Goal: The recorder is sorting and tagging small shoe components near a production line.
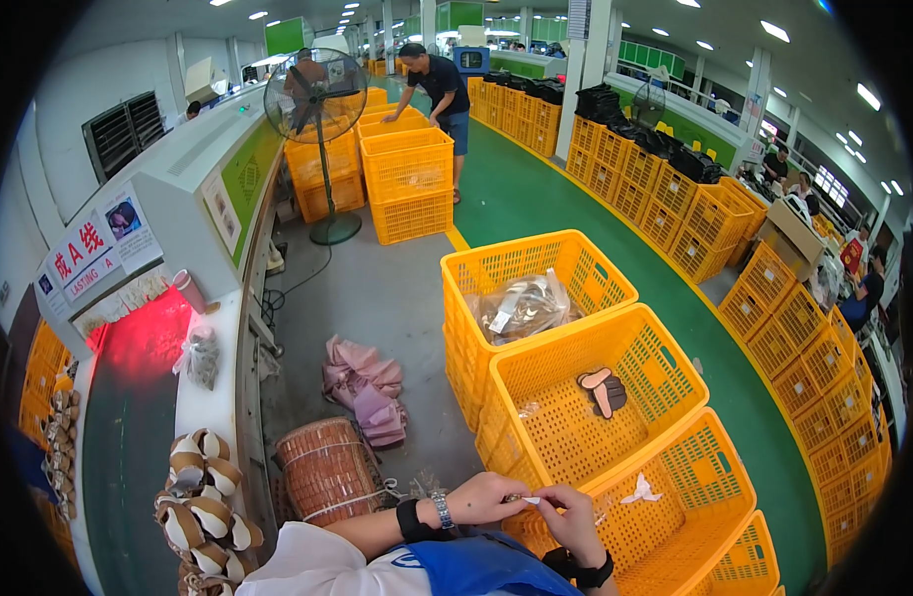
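Note:
My left hand [482, 500], with a watch and a black band at its wrist, is closed in a pinch. My right hand [572, 522], a black band at its wrist too, pinches close beside it. Between the fingertips is a small white piece [532, 500], perhaps paper or tape, which both hands seem to grip. A tiny brownish bit [514, 498] shows at the left fingers; its kind is too small to tell. Below them is a yellow plastic crate [710, 497] with a crumpled white scrap [641, 489] inside.
Ahead, a second crate [665, 343] holds dark and pink shoe soles [606, 392]; another holds a clear bag [521, 303]. On the floor lie a woven roll [327, 472] and pink cloth [367, 387]. Shoe parts [203, 497] edge the conveyor at left. A person [437, 89] bends over crates beyond a fan [317, 94].

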Action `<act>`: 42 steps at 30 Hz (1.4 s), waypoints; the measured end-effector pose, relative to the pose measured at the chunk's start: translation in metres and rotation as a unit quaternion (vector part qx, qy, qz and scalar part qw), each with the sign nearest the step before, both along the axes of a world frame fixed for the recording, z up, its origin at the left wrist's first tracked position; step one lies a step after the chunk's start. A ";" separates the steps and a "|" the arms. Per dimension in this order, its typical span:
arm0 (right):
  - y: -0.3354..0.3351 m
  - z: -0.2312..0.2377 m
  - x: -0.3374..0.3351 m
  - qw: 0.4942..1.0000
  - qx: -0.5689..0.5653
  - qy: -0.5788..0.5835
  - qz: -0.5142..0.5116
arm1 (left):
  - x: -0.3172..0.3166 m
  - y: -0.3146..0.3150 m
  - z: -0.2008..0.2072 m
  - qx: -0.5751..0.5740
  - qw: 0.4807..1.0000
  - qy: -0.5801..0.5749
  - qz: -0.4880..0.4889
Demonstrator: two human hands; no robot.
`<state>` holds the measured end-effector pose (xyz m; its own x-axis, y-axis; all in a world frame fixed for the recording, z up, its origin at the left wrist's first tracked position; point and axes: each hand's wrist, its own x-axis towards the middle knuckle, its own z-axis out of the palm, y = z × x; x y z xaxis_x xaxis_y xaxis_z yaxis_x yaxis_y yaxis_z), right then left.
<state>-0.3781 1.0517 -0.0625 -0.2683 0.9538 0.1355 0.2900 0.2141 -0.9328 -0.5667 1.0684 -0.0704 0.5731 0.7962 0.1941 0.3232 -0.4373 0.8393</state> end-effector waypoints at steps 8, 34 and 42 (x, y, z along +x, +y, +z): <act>-0.003 0.003 -0.002 1.000 0.002 -0.001 0.006 | -0.001 -0.005 -0.001 0.002 1.000 -0.004 0.004; -0.009 -0.002 -0.008 0.999 -0.019 0.007 0.037 | -0.009 -0.020 0.000 0.012 1.000 0.004 0.027; -0.013 -0.001 -0.008 0.999 -0.011 0.018 0.031 | -0.009 -0.024 0.002 0.013 0.999 0.012 0.026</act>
